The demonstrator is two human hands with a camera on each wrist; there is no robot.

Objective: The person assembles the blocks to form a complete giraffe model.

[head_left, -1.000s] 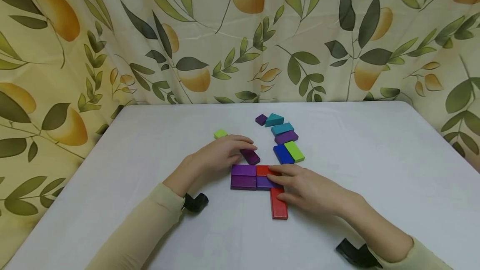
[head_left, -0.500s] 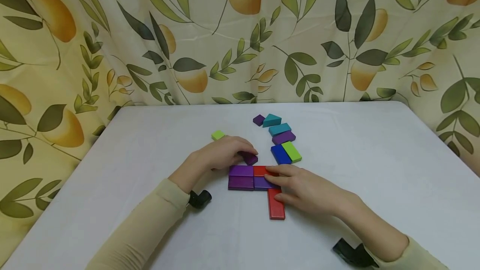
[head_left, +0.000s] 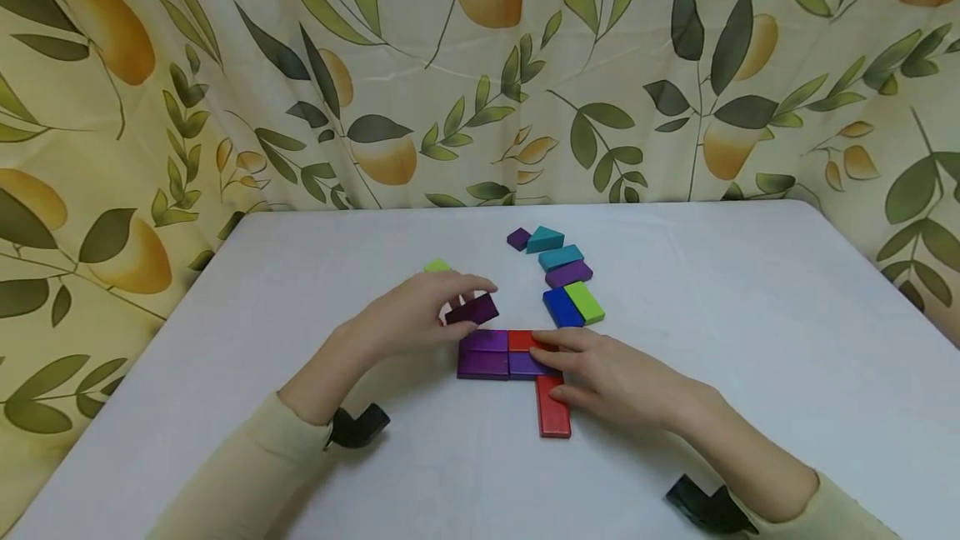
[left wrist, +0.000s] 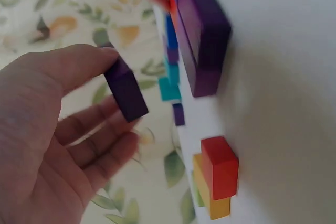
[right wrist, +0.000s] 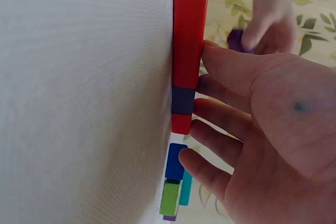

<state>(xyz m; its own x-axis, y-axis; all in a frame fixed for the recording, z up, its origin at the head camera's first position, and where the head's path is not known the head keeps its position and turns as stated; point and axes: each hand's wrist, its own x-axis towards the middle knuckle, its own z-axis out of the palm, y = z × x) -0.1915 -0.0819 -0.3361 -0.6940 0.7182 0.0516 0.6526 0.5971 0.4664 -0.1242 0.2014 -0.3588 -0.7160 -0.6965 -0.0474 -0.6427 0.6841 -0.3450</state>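
My left hand (head_left: 405, 315) pinches a dark purple block (head_left: 476, 308) between thumb and fingers. The block is tilted and raised off the white table, as the left wrist view also shows (left wrist: 127, 90). Below it lie two purple blocks (head_left: 483, 366), side by side and against a small red block (head_left: 519, 341) and a violet block (head_left: 525, 367). With fingers extended, my right hand (head_left: 637, 377) rests on the red and violet blocks, covering their right ends. Its thumb touches a longer red block (head_left: 553, 415) that points toward me.
Beyond the right hand a line of blocks runs back: blue (head_left: 562, 307), lime green (head_left: 584, 302), purple (head_left: 568, 273), two teal (head_left: 561, 257) and a small dark purple one (head_left: 518, 239). Behind the left hand are lime (head_left: 437, 265), red (left wrist: 220, 166) and yellow blocks (left wrist: 203, 182).
My left hand has lifted the dark purple block off the table and drawn it left and nearer, turning it. The right hand stays in place on the blocks.
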